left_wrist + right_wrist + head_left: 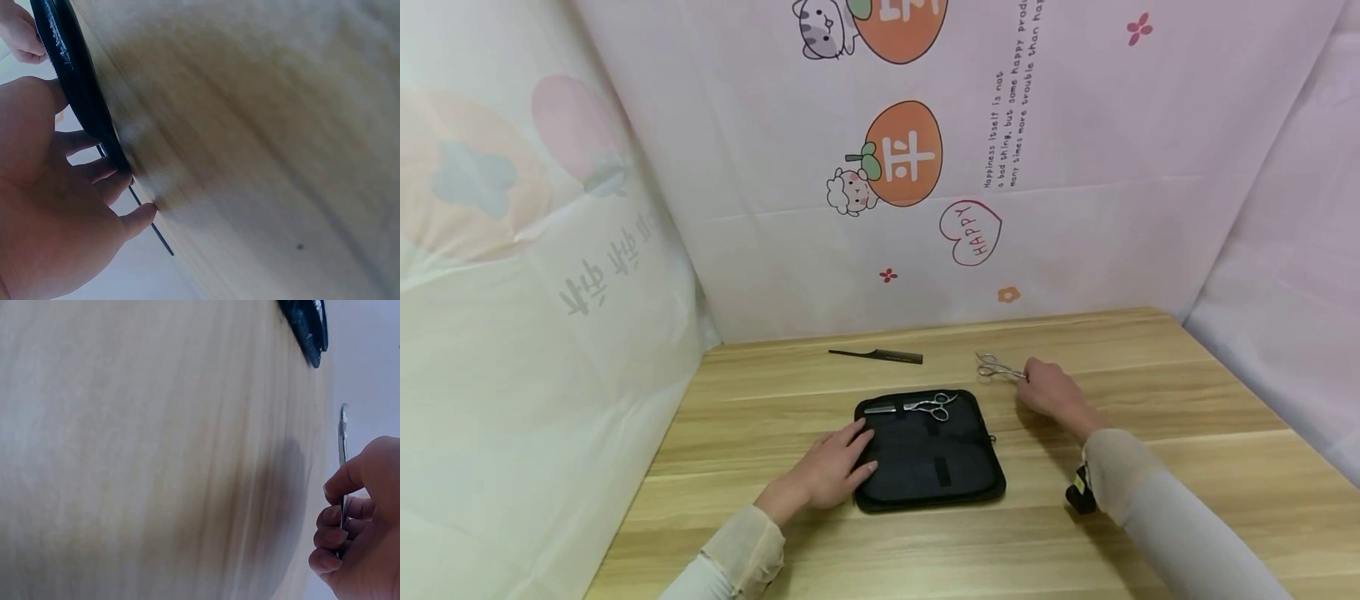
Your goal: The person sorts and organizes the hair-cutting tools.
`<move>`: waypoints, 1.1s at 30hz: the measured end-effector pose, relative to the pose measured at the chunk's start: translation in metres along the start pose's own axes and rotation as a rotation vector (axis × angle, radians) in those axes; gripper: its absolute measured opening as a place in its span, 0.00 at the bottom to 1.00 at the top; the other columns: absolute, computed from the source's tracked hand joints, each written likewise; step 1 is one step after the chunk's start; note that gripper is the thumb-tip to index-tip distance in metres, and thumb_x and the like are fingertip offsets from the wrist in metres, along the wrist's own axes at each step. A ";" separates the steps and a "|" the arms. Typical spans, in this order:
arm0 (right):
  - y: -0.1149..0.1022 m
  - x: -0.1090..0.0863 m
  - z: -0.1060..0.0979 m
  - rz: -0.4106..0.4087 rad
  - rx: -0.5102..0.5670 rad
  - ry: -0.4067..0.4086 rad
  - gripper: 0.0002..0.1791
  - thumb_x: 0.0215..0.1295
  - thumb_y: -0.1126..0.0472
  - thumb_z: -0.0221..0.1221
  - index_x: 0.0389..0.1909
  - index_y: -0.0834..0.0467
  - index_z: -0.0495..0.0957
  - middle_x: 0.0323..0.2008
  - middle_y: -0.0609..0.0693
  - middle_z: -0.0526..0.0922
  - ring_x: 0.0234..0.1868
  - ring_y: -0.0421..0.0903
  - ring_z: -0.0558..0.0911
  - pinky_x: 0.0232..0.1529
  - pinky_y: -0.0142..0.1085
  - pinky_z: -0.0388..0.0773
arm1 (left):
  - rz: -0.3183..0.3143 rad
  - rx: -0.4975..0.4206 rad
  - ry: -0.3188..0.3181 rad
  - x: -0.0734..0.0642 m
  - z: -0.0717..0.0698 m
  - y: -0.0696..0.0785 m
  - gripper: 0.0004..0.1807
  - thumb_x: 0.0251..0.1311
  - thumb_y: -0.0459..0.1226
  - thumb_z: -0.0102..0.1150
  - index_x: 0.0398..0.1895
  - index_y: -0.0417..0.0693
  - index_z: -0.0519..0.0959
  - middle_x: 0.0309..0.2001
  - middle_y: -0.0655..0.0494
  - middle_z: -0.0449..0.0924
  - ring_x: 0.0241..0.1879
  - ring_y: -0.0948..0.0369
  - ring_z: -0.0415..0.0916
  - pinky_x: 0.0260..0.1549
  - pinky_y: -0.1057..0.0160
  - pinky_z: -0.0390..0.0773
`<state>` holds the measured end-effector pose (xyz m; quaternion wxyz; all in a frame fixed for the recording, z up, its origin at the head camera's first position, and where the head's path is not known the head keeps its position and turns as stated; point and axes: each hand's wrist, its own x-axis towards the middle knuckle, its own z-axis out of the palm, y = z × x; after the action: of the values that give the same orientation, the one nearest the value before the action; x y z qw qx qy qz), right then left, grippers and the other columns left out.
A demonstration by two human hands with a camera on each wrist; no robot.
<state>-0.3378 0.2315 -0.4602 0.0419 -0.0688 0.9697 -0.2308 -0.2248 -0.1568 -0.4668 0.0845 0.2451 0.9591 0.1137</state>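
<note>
A black zip case [902, 467] lies open and flat on the table, with one pair of silver scissors [936, 407] tucked under a strap along its far edge. My left hand [829, 468] rests on the case's left edge, fingers extended; the left wrist view shows this hand [69, 187] against the case's dark side [78, 81]. Right of the case, my right hand [1054, 392] pinches a second pair of scissors [997, 367] by the blades, handles pointing left. In the right wrist view the thumb and curled fingers of the hand [365, 531] hold the metal scissors [343, 434] above the table.
A black rat-tail comb [887, 356] lies behind the case, near the table's back edge. The wooden table [737, 433] meets a printed white cloth [775, 250] at the back, with more cloth hanging on both sides.
</note>
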 end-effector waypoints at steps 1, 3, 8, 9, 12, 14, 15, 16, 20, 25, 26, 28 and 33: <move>-0.002 0.000 0.000 -0.010 0.004 0.008 0.12 0.73 0.62 0.47 0.43 0.68 0.72 0.30 0.58 0.76 0.27 0.51 0.73 0.26 0.40 0.69 | 0.001 -0.001 0.002 0.000 0.000 0.000 0.32 0.79 0.52 0.45 0.78 0.43 0.63 0.79 0.42 0.55 0.76 0.47 0.57 0.71 0.41 0.60; -0.004 0.000 0.000 -0.032 0.006 0.024 0.12 0.72 0.61 0.49 0.45 0.68 0.73 0.32 0.58 0.78 0.28 0.50 0.73 0.27 0.41 0.70 | 0.001 -0.001 0.005 -0.001 -0.001 0.001 0.32 0.79 0.51 0.45 0.78 0.43 0.63 0.79 0.42 0.55 0.76 0.47 0.57 0.71 0.41 0.60; -0.009 0.000 0.000 -0.093 0.010 0.044 0.11 0.71 0.61 0.51 0.44 0.66 0.74 0.31 0.56 0.78 0.28 0.49 0.73 0.27 0.40 0.70 | 0.009 0.007 0.018 0.000 0.001 -0.001 0.32 0.79 0.51 0.45 0.77 0.43 0.63 0.78 0.41 0.56 0.76 0.46 0.58 0.70 0.40 0.61; -0.010 0.000 0.001 -0.108 0.012 0.043 0.11 0.71 0.61 0.51 0.43 0.66 0.74 0.31 0.56 0.78 0.27 0.49 0.73 0.26 0.40 0.69 | 0.010 0.006 0.017 0.000 0.001 -0.001 0.32 0.79 0.51 0.45 0.78 0.43 0.63 0.78 0.40 0.56 0.76 0.46 0.58 0.70 0.40 0.61; -0.012 -0.001 0.001 -0.141 0.019 0.044 0.10 0.71 0.62 0.52 0.43 0.66 0.75 0.31 0.55 0.79 0.27 0.48 0.73 0.27 0.39 0.70 | 0.012 0.001 0.016 0.000 0.002 -0.001 0.33 0.79 0.52 0.45 0.78 0.42 0.62 0.78 0.40 0.55 0.76 0.46 0.58 0.70 0.40 0.61; -0.014 -0.002 0.001 -0.160 0.018 0.046 0.10 0.71 0.62 0.53 0.44 0.67 0.76 0.32 0.55 0.79 0.27 0.48 0.73 0.27 0.40 0.71 | 0.011 -0.002 0.015 0.000 0.002 0.000 0.34 0.79 0.51 0.45 0.78 0.40 0.62 0.79 0.40 0.55 0.76 0.46 0.58 0.70 0.40 0.61; -0.015 -0.003 0.001 -0.168 0.017 0.047 0.10 0.71 0.63 0.54 0.43 0.67 0.76 0.32 0.55 0.80 0.28 0.48 0.73 0.28 0.40 0.71 | 0.011 -0.004 0.016 0.000 0.001 0.000 0.34 0.79 0.51 0.46 0.78 0.39 0.61 0.78 0.40 0.55 0.76 0.46 0.58 0.70 0.40 0.61; -0.016 -0.003 0.001 -0.172 0.015 0.049 0.10 0.71 0.63 0.54 0.43 0.66 0.76 0.32 0.54 0.80 0.28 0.48 0.73 0.28 0.40 0.71 | 0.012 0.000 0.018 0.000 0.002 -0.001 0.34 0.79 0.51 0.45 0.78 0.39 0.61 0.78 0.40 0.55 0.76 0.46 0.58 0.70 0.40 0.61; -0.021 -0.006 -0.001 -0.198 0.006 0.052 0.09 0.70 0.63 0.56 0.43 0.66 0.77 0.31 0.54 0.80 0.28 0.48 0.74 0.28 0.40 0.71 | 0.001 0.008 0.018 0.001 0.002 -0.002 0.35 0.79 0.52 0.45 0.78 0.38 0.60 0.79 0.40 0.55 0.76 0.46 0.58 0.70 0.41 0.60; -0.034 -0.011 -0.004 -0.234 0.015 0.048 0.08 0.69 0.64 0.57 0.42 0.66 0.77 0.29 0.52 0.79 0.27 0.46 0.73 0.27 0.39 0.71 | -0.011 0.021 0.012 0.005 0.008 -0.007 0.37 0.79 0.55 0.43 0.79 0.41 0.59 0.80 0.44 0.53 0.77 0.49 0.55 0.72 0.43 0.59; -0.037 -0.012 -0.004 -0.243 0.018 0.046 0.08 0.69 0.64 0.57 0.42 0.65 0.77 0.29 0.52 0.79 0.27 0.46 0.73 0.27 0.39 0.71 | -0.010 0.020 0.013 0.006 0.008 -0.008 0.37 0.79 0.55 0.43 0.79 0.42 0.59 0.80 0.44 0.53 0.77 0.49 0.55 0.72 0.43 0.59; -0.042 -0.014 -0.003 -0.267 0.022 0.044 0.07 0.68 0.65 0.56 0.41 0.65 0.77 0.28 0.51 0.78 0.26 0.46 0.72 0.26 0.38 0.70 | -0.007 0.023 0.014 0.007 0.011 -0.010 0.37 0.79 0.56 0.43 0.79 0.42 0.59 0.80 0.44 0.53 0.77 0.50 0.55 0.72 0.43 0.59; -0.054 -0.019 -0.001 -0.304 0.028 0.043 0.05 0.66 0.66 0.55 0.39 0.63 0.77 0.25 0.50 0.76 0.24 0.44 0.71 0.25 0.38 0.69 | -0.009 0.012 0.009 0.008 0.013 -0.012 0.37 0.79 0.56 0.43 0.79 0.42 0.59 0.80 0.44 0.53 0.77 0.49 0.55 0.72 0.43 0.59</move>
<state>-0.3135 0.1871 -0.4339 -0.0131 -0.2094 0.9454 -0.2494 -0.2343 -0.1609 -0.4832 0.0793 0.2409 0.9612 0.1089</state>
